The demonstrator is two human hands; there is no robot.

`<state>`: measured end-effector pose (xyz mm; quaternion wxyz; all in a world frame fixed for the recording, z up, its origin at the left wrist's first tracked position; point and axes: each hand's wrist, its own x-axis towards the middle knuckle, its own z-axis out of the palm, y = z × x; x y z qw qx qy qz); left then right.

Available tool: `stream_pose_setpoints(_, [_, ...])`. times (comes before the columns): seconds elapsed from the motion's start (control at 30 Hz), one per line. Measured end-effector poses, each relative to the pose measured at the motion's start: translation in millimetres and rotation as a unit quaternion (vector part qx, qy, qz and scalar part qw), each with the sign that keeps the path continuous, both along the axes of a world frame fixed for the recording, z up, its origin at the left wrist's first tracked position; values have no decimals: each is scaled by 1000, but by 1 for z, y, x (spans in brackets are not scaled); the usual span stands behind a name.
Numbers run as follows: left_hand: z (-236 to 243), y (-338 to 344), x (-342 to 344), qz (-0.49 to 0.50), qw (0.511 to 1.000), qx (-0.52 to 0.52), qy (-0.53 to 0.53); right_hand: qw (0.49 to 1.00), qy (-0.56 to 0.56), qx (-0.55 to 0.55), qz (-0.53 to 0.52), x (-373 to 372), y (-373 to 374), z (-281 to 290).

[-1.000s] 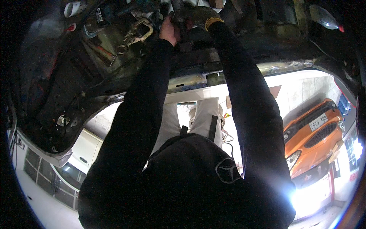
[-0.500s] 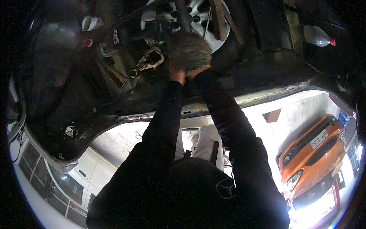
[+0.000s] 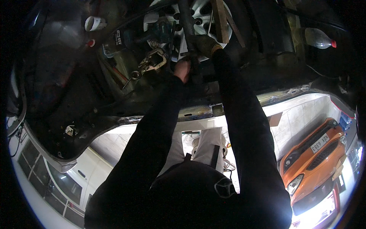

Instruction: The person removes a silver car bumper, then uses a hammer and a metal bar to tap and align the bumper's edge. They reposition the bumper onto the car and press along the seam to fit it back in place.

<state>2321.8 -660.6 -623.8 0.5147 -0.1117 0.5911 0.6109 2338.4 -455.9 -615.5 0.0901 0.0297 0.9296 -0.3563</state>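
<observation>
A long dark metal bar (image 3: 185, 19) comes down from the top middle, with a thicker sleeve and a short crosspiece near its lower part. My right hand (image 3: 206, 46), in a dark work glove with a yellowish cuff, is closed on the bar from the right side. Lower down, my left hand (image 3: 182, 70) is closed at the bar's near end; its fingers are partly hidden in shadow. Behind the bar lies a silver alloy wheel (image 3: 196, 19). Left of my hands rests a metal pulling clamp (image 3: 155, 61) with a ring.
A teal-and-black cordless tool (image 3: 160, 28), a white cup (image 3: 94, 24) and a wooden block (image 3: 220, 23) lie inside the dark car body. A clear bottle (image 3: 318, 38) with red cap sits right. Its body edge (image 3: 198, 112) crosses before me. An orange car (image 3: 314, 156) stands right.
My hands were close together in a blur over the bar. Now they are apart, the right hand farther up and to the right, the left slightly nearer. The view has shifted a little.
</observation>
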Motion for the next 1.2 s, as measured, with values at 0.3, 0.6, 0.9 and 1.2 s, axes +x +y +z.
stream_pose_setpoints(0.3, [107, 16, -19, -117, 992, -29, -34, 978, -92, -120, -144, -9, -11, 2])
stream_pose_setpoints(0.6, [107, 27, 2, -167, 958, -188, 139, 929, -157, -158, -296, -23, -49, 34])
stream_pose_setpoints(0.9, [60, 5, 6, -164, 904, -223, 327, 948, -133, -174, -231, -40, -31, 55])
stream_pose_setpoints(1.2, [151, 36, 2, -59, 998, 5, 13, 967, -25, -95, -236, 30, 21, 60])
